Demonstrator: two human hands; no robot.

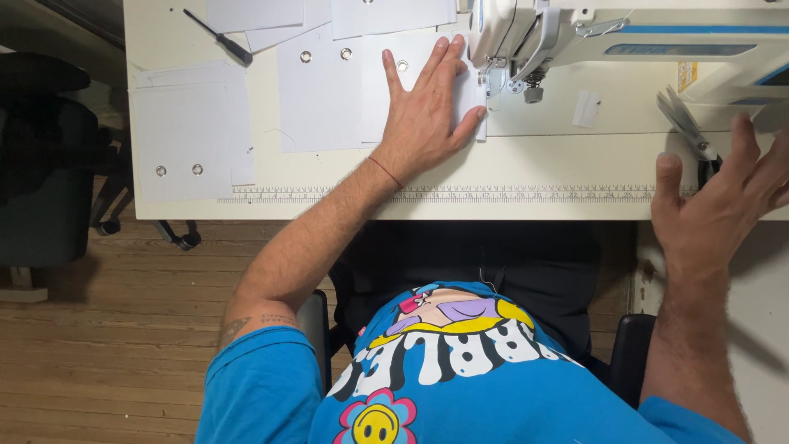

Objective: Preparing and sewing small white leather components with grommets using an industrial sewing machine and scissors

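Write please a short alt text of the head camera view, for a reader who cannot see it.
A person's left hand lies flat on a white fabric piece beside the needle of a white sewing machine, while the right hand hovers open near scissors. More white pieces and a screwdriver lie on the table.

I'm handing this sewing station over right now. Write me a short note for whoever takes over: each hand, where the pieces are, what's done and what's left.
Left hand: open, flat, pressing a white piece on the table, fingertips beside the sewing machine presser foot. No grip.
Right hand: open, fingers spread, at the table's right edge beside the scissors, holding nothing.
Pieces: white eyeleted pieces overlap left of that hand; another stack with two eyelets lies far left. A screwdriver lies at the top left.
Done: eyelets are in on several pieces.
Left: no stitching is visible; the pressed piece is just beside the foot, not clearly under it.
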